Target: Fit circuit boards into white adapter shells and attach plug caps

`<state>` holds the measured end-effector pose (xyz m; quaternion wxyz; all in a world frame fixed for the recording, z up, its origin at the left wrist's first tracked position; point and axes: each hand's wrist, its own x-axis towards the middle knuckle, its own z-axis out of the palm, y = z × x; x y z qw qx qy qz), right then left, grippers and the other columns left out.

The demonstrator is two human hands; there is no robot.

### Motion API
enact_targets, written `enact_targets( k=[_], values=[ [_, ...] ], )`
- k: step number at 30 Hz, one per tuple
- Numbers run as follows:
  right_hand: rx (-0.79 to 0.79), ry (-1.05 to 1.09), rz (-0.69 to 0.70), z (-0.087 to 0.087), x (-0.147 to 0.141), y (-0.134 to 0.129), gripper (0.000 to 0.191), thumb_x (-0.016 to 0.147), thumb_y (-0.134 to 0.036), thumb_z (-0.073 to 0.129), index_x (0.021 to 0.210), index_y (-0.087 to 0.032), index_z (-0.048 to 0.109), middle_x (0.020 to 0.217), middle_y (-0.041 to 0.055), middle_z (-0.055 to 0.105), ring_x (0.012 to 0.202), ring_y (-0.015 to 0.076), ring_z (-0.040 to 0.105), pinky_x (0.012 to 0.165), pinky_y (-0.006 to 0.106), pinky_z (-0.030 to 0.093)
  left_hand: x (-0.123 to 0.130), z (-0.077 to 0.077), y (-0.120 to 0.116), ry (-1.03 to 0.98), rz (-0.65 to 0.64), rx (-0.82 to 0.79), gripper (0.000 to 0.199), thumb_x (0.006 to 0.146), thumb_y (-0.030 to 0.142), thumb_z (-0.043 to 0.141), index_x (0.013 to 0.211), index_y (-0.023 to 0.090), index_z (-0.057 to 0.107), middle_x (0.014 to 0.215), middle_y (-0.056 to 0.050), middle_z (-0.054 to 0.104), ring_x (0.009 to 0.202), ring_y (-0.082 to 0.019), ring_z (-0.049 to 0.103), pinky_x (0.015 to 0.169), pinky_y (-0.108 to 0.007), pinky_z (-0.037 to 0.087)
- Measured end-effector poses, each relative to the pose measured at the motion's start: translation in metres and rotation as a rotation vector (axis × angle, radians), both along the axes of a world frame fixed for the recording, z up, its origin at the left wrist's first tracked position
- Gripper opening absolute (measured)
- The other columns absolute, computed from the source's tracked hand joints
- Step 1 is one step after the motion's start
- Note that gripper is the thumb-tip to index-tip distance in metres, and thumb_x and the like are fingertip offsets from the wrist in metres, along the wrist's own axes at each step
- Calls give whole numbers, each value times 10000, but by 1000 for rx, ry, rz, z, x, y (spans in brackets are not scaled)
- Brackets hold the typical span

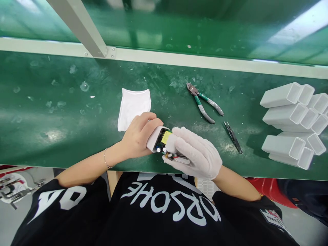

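My bare left hand (140,135) is wrapped round a white rectangular housing (154,139), whose open end faces right. In my right hand (196,153), which wears a white glove, is a circuit board (165,137) with a yellow block, small round parts and thin wires. The board's left part sits in the mouth of the housing; the rest sticks out between my gloved fingers. Behind my left hand a white cloth (133,104) lies flat on the green table (64,112).
Pliers with green and grey handles (202,102) lie behind my right hand. Black tweezers (232,137) rest to its right. Several white hollow housings (282,114) are stacked at the far right. A pale metal post (82,27) meets a rail (164,57) along the back.
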<state>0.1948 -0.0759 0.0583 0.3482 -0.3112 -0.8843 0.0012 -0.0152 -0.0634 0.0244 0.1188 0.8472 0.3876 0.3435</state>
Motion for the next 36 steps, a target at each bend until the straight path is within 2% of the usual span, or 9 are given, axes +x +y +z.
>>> enact_targets(
  k=[6, 13, 20, 26, 34, 36],
  values=[
    [35, 69, -15, -9, 0, -5, 285, 893, -343, 679, 1084, -140, 620, 956, 111, 780, 884, 221, 747, 796, 293, 618, -1, -1, 0, -14, 0, -23, 333, 861, 279, 579, 1169, 191, 485, 1013, -110, 575, 821, -215, 606, 632, -333, 523],
    [8, 19, 0, -5, 1, -4, 236, 917, -345, 652, 1049, -151, 628, 954, 97, 774, 883, 210, 734, 735, 273, 606, 1, 0, 0, -16, -13, -10, 299, 879, 265, 565, 1152, 175, 487, 996, -110, 569, 812, -208, 603, 632, -332, 524],
    [30, 38, 1, -5, -2, -3, 197, 918, -332, 657, 1025, -166, 646, 955, 77, 773, 895, 185, 732, 835, 268, 612, 1, 0, 0, -17, -24, 7, 299, 905, 272, 548, 1182, 191, 472, 998, -116, 573, 823, -215, 603, 639, -346, 534],
    [16, 47, 4, -7, -2, -4, 240, 891, -331, 685, 1068, -175, 637, 978, 76, 776, 933, 191, 728, 826, 282, 620, 0, 0, -1, -11, -37, 1, 299, 913, 286, 540, 1186, 190, 466, 1002, -117, 570, 839, -218, 609, 648, -347, 543],
    [85, 27, -4, -6, -7, -3, 205, 928, -326, 652, 1013, -140, 644, 939, 94, 773, 893, 175, 722, 864, 283, 613, 0, -1, 0, -23, -42, 12, 312, 902, 269, 560, 1185, 173, 474, 1005, -122, 564, 833, -218, 599, 643, -346, 534],
    [50, 19, 6, -5, -7, -2, 233, 896, -317, 685, 1022, -123, 655, 944, 107, 761, 895, 191, 717, 870, 304, 611, 0, -2, -1, -18, -44, 25, 305, 909, 284, 560, 1179, 166, 481, 1000, -122, 562, 826, -216, 595, 646, -346, 532]
  ],
)
